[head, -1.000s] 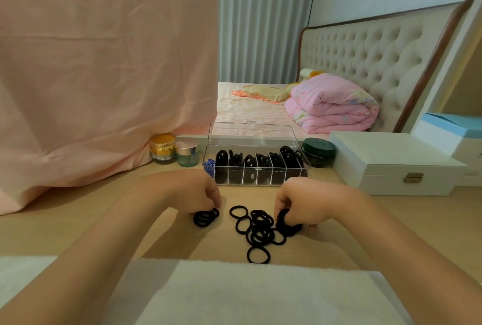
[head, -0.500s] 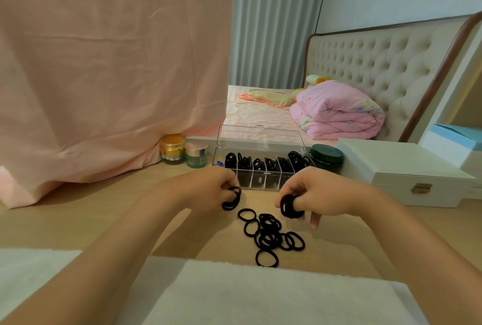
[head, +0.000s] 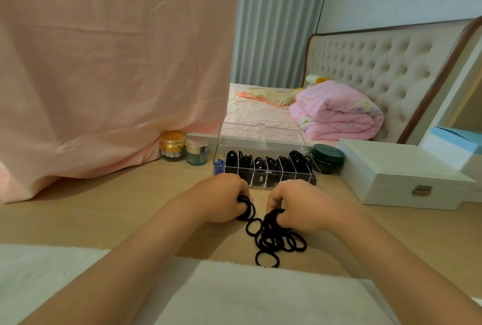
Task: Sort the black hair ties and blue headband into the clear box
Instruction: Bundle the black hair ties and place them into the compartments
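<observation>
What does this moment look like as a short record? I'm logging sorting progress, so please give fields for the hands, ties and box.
left hand: grips a bunch of black hair ties
right hand: grips a second bunch, just above the pile
loose pile: black ties on the wooden table, in front of the box
clear box: lid open, compartments hold black ties
blue headband: at the box's left end
nearby: gold jar, teal jar, green jar, white case
</observation>
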